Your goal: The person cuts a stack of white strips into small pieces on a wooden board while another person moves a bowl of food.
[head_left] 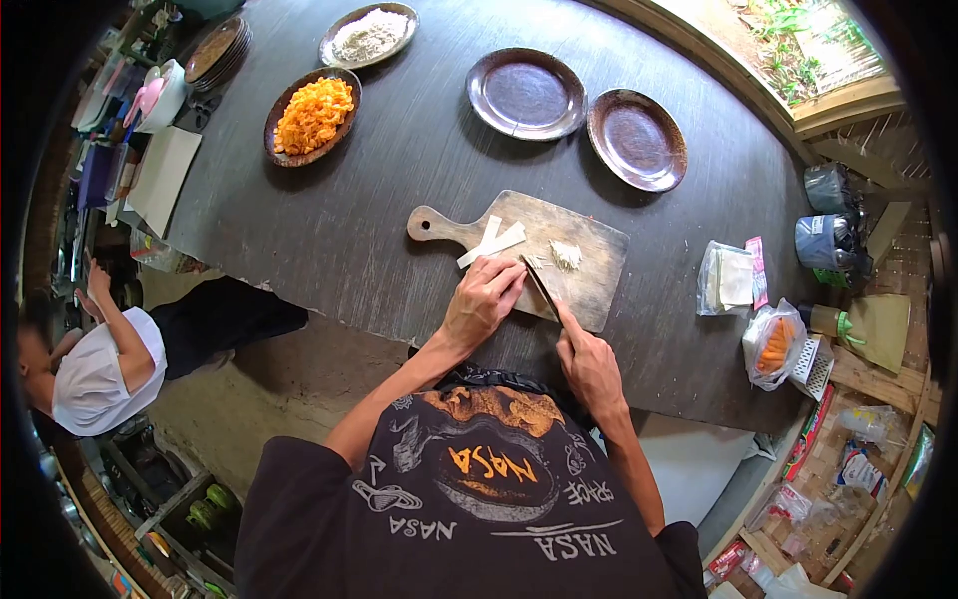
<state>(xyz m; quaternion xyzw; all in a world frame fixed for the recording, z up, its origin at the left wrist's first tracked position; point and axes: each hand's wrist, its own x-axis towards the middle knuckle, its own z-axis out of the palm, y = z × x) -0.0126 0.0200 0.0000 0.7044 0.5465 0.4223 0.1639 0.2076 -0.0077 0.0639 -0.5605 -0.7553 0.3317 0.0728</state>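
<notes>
A wooden cutting board (pixel 589 225) with a handle lies on the dark table in front of me. My right hand (pixel 591 367) grips a kitchen knife (pixel 542 290), its blade slanting over the board's near side. Beside the blade, my left hand (pixel 483 299) has its fingers bunched on a white food strip, mostly hidden beneath them. Two flat white strips (pixel 496 242) lie crossed just beyond that hand. A small heap of thin white shreds (pixel 566 256) sits to the right, and a few more shreds lie near the knife tip.
Two brown plates (pixel 527 95) (pixel 637 140) stand beyond the board. Back left are a bowl of chopped orange food (pixel 314 115) and a bowl of white powder (pixel 369 37). Bagged carrots (pixel 775 345) lie at right. Another person (pixel 110 369) is at far left.
</notes>
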